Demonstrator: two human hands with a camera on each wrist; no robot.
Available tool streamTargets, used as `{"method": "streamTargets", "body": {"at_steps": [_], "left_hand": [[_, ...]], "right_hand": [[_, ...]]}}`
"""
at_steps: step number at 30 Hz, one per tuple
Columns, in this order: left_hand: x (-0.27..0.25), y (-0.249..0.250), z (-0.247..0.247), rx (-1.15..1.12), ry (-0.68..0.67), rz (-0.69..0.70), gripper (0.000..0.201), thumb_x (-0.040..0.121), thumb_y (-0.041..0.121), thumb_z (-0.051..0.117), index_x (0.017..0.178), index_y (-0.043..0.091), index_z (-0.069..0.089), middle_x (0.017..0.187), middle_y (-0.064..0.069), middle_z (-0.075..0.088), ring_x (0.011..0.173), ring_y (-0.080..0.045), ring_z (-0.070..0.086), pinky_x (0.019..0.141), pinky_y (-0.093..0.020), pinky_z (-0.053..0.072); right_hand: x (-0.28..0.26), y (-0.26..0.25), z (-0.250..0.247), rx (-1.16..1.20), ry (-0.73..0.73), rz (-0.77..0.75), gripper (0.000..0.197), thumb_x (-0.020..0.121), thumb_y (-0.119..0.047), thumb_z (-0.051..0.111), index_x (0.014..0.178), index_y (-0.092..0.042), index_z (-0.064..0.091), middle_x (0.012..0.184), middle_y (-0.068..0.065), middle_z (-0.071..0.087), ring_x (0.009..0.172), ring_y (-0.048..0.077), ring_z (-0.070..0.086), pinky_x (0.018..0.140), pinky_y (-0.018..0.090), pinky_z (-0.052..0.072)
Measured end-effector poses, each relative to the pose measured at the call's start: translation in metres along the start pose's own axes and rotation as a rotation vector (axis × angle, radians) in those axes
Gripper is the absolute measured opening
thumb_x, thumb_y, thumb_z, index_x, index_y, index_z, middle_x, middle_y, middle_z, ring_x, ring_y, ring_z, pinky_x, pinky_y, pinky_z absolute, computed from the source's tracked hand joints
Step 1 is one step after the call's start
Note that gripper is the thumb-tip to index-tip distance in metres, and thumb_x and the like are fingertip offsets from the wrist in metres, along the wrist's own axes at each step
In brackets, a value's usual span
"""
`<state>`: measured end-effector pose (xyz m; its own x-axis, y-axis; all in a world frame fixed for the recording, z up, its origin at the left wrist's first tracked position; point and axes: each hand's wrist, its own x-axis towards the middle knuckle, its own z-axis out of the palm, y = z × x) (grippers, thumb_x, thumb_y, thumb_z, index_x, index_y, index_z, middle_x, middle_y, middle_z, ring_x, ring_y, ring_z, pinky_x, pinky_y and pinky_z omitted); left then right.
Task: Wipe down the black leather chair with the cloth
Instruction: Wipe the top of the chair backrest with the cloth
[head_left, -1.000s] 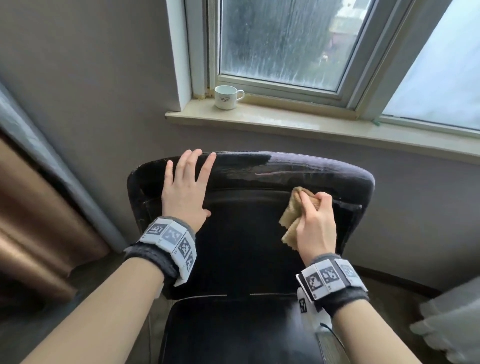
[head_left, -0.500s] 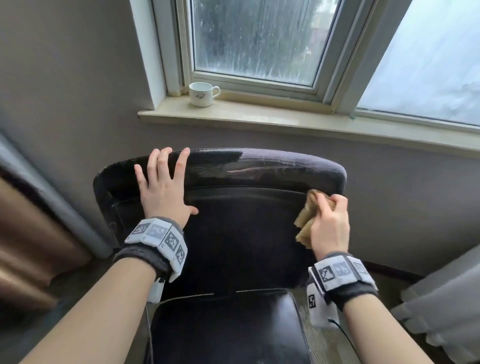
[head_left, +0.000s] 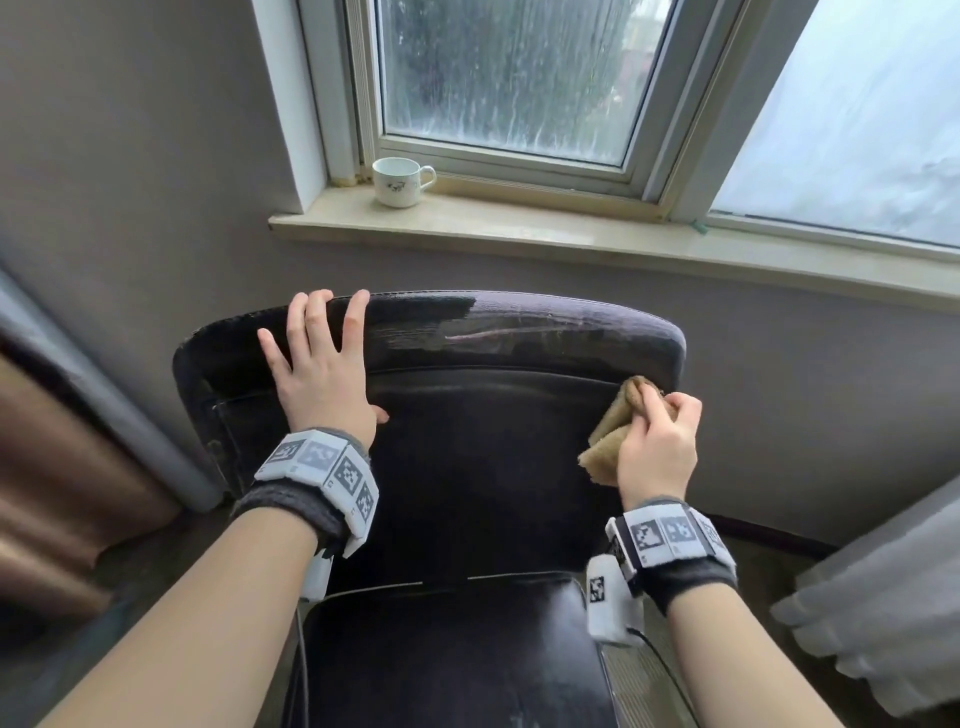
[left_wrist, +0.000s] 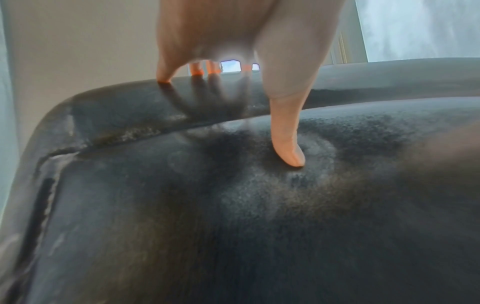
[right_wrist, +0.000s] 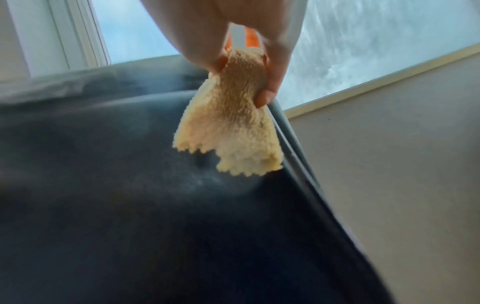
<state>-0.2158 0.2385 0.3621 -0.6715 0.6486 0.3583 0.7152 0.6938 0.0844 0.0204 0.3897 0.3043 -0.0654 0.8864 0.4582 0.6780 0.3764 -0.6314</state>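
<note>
1. Nearest to the camera are the two bare forearms, each with a grey wristband that carries white blocks with black square markers.
2. Between the forearms lies the seat of the black chair (head_left: 452, 519); its leather is dark and shiny.
3. The right hand (head_left: 657, 452) is at the right edge of the chair back, a little below the top cushion. Its fingers and thumb are curled round the cloth (head_left: 608, 441) and pinch it.
4. The cloth is tan and bunched, with a zigzag edge. In the right wrist view the cloth (right_wrist: 231, 127) hangs down from the fingers (right_wrist: 272, 90), and its lower edge lies at the leather near the piping of the chair's right side.
5. The left hand (head_left: 322, 374) lies flat on the upper left part of the chair back. Its fingers are straight and spread wide, and they hold nothing.
6. In the left wrist view the thumb (left_wrist: 285, 133) presses with its tip on the leather, and the other fingertips touch the top cushion.
7. The top cushion has a darker patch on its left part and a greyer, dull part with a pale streak toward the right.
8. Behind the chair is a grey wall with a pale sill (head_left: 571, 239).
9. A white cup (head_left: 400, 182) stands upright on the left end of the sill, its handle to the right.
10. Above the sill is a window (head_left: 509, 78) with streaked glass.
11. A brown curtain hangs at the far left and a grey one at the lower right.
</note>
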Motion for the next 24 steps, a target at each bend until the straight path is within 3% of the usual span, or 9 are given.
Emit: {"method": "streamTargets", "body": {"at_steps": [5,10,11,13,17,18,21,22,24], "left_hand": [[-0.003,-0.008,-0.001,0.020,-0.003,0.016,0.123,0.050,0.040,0.087,0.146,0.027,0.011,0.150,-0.011,0.017,0.142,-0.027,0.008,0.113,-0.055,0.009],[-0.003,-0.007,0.000,0.029,-0.011,-0.012,0.125,0.049,0.040,0.087,0.146,0.028,0.008,0.150,-0.010,0.014,0.142,-0.027,0.006,0.113,-0.055,0.009],[-0.004,-0.007,0.000,0.031,-0.009,-0.011,0.125,0.049,0.041,0.087,0.146,0.028,0.008,0.150,-0.010,0.014,0.142,-0.027,0.006,0.113,-0.054,0.009],[-0.004,-0.007,-0.001,0.051,-0.011,-0.005,0.125,0.051,0.043,0.085,0.146,0.028,0.005,0.151,-0.009,0.013,0.143,-0.027,0.005,0.113,-0.054,0.009],[-0.003,-0.007,0.002,0.048,0.007,-0.006,0.123,0.054,0.037,0.086,0.144,0.029,0.002,0.151,-0.009,0.015,0.143,-0.027,0.007,0.113,-0.054,0.010],[-0.004,-0.007,0.003,0.042,0.028,-0.006,0.122,0.054,0.034,0.087,0.142,0.029,0.002,0.151,-0.009,0.017,0.143,-0.027,0.010,0.113,-0.054,0.012],[-0.003,-0.011,0.006,0.025,0.049,-0.009,0.122,0.052,0.032,0.087,0.140,0.031,0.003,0.151,-0.009,0.021,0.142,-0.026,0.013,0.112,-0.054,0.013],[-0.003,-0.011,0.005,0.026,0.039,-0.007,0.122,0.052,0.034,0.087,0.141,0.031,0.002,0.151,-0.008,0.020,0.143,-0.026,0.012,0.113,-0.054,0.012],[-0.002,-0.010,0.004,0.027,0.005,0.000,0.122,0.055,0.039,0.085,0.143,0.031,0.000,0.152,-0.007,0.015,0.143,-0.025,0.007,0.113,-0.053,0.009]], "right_hand": [[-0.015,-0.001,0.004,0.019,-0.037,-0.051,0.034,0.091,-0.002,0.051,0.124,-0.005,0.057,0.124,0.020,0.045,0.103,0.035,0.055,0.091,0.038,0.045],[0.003,0.007,-0.019,0.012,-0.025,0.139,0.034,0.091,-0.005,0.050,0.123,-0.009,0.059,0.119,0.022,0.044,0.100,0.035,0.053,0.092,0.037,0.042],[0.005,-0.006,-0.019,0.046,0.012,0.082,0.033,0.090,-0.004,0.051,0.122,-0.008,0.060,0.118,0.022,0.046,0.100,0.033,0.053,0.091,0.033,0.040],[0.005,-0.048,-0.013,0.115,0.073,-0.176,0.035,0.086,0.000,0.052,0.119,-0.006,0.062,0.116,0.023,0.049,0.104,0.031,0.052,0.090,0.026,0.038],[-0.007,-0.145,0.030,0.122,-0.069,-0.576,0.038,0.089,-0.004,0.053,0.126,-0.004,0.054,0.126,0.022,0.044,0.111,0.024,0.048,0.098,0.032,0.045],[-0.014,-0.165,0.043,0.129,-0.131,-0.615,0.039,0.088,-0.005,0.055,0.127,-0.005,0.052,0.127,0.021,0.043,0.110,0.025,0.049,0.095,0.036,0.049],[-0.022,-0.186,0.064,0.046,-0.264,-0.702,0.053,0.076,-0.003,0.068,0.126,-0.002,0.051,0.124,0.021,0.038,0.098,0.039,0.056,0.068,0.040,0.057],[-0.016,-0.180,0.063,-0.014,-0.267,-0.725,0.059,0.072,-0.004,0.072,0.127,-0.002,0.051,0.123,0.021,0.037,0.097,0.041,0.057,0.065,0.040,0.057],[0.004,-0.156,0.053,-0.055,-0.230,-0.660,0.059,0.073,-0.006,0.071,0.127,-0.003,0.051,0.123,0.023,0.042,0.103,0.041,0.056,0.072,0.043,0.058]]}}
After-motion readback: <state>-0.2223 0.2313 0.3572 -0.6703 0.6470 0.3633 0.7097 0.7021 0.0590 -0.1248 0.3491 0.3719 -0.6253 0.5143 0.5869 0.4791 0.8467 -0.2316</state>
